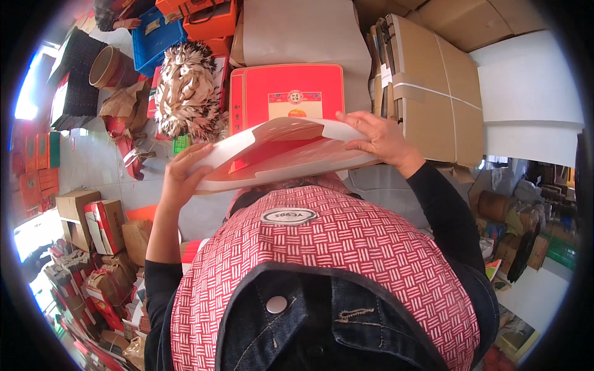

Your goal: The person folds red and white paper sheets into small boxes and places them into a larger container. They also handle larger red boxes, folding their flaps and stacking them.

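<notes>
In front of my chest I hold a white-edged paper piece whose two layers bow apart, like a flat bag or sleeve; its exact kind I cannot make out. Glossy pinkish-red areas show between the layers. My left hand grips its left end, thumb below and fingers on top. At the other end, my right hand pinches the far edge between thumb and fingers. Just beyond lies a red printed flat piece or stack with a cream panel, partly hidden by the paper.
A grey-covered surface bears the red piece. To its left are a bundle of tan strips with dark tips, a blue crate and orange crates. Strapped cardboard stands right. Another person's hand shows at upper left.
</notes>
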The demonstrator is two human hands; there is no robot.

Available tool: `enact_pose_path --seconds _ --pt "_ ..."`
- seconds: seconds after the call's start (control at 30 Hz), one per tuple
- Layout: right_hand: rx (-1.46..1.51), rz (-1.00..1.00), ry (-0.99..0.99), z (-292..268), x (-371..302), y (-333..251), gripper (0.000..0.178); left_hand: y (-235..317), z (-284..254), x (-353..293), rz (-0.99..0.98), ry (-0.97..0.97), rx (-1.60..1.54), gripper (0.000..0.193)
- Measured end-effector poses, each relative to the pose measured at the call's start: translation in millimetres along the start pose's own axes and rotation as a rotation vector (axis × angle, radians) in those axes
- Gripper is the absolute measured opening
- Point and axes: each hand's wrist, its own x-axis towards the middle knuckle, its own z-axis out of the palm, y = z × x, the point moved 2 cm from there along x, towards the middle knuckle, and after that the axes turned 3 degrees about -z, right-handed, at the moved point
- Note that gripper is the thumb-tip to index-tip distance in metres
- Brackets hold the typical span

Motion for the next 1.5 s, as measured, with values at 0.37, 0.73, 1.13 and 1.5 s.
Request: enact_pose_path --seconds 0.37,0.73,1.13,1.5 --pt "0.050 -0.148 -0.087 -4 -21 -11 0.037 18 -8 3 0.242 -0.135 0.080 0.034" --pt "0.238 -0.068 0.112 6 -16 -42 0.024 11 3 -11 0.212 -0.020 0.179 0.025" --pt "0.170 0.025 0.208 24 8 -68 0.026 13 1 -16 0.228 -0.072 0.166 0.031" --pt "0.193 0.015 0.249 31 5 -74 0.021 21 2 -13 0.105 -0.074 0.101 0.022"
